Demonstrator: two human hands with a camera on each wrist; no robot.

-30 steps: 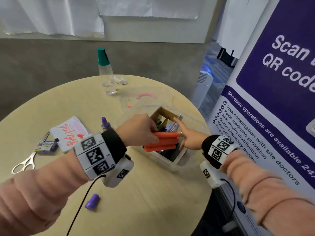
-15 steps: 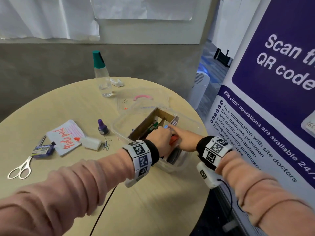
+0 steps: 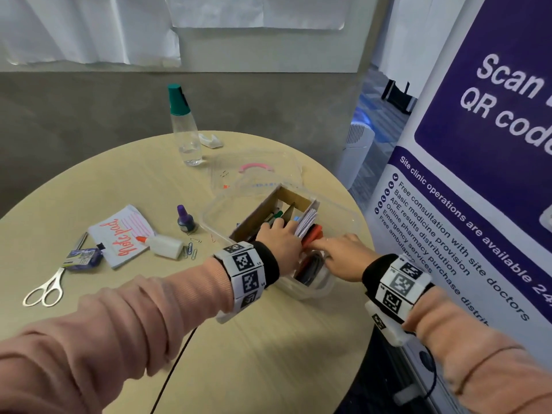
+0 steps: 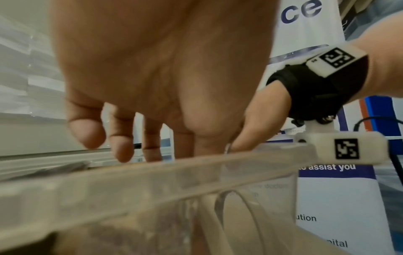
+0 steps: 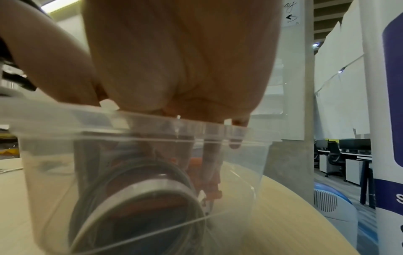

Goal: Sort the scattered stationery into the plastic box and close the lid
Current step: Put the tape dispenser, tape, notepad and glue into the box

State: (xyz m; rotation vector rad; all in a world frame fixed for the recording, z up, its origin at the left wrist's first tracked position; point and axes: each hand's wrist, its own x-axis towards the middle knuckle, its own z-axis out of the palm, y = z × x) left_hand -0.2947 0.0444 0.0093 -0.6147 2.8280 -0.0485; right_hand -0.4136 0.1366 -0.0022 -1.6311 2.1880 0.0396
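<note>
The clear plastic box (image 3: 301,289) stands at the table's right side with a cardboard divider (image 3: 263,210), pens and paper inside. My left hand (image 3: 279,239) reaches into it, its fingers (image 4: 122,148) hanging loose and holding nothing. My right hand (image 3: 340,253) comes in over the near right rim, with straight fingers (image 5: 209,165) pressing on the orange markers (image 3: 312,234) that lie in the box. The clear lid with a pink handle (image 3: 256,168) lies flat behind the box. Through the box wall (image 5: 242,172) I see a round roll (image 5: 141,198).
On the table to the left lie a notepad (image 3: 122,234), glue bottle (image 3: 165,246), purple ink bottle (image 3: 185,219), paper clips (image 3: 191,251), a blue staples box (image 3: 83,257) and scissors (image 3: 44,291). A green-capped bottle (image 3: 185,130) stands at the back. A banner (image 3: 478,174) rises close on the right.
My left hand carried the orange markers down into the box and let them go. My right hand moved from pointing at them to pressing on them.
</note>
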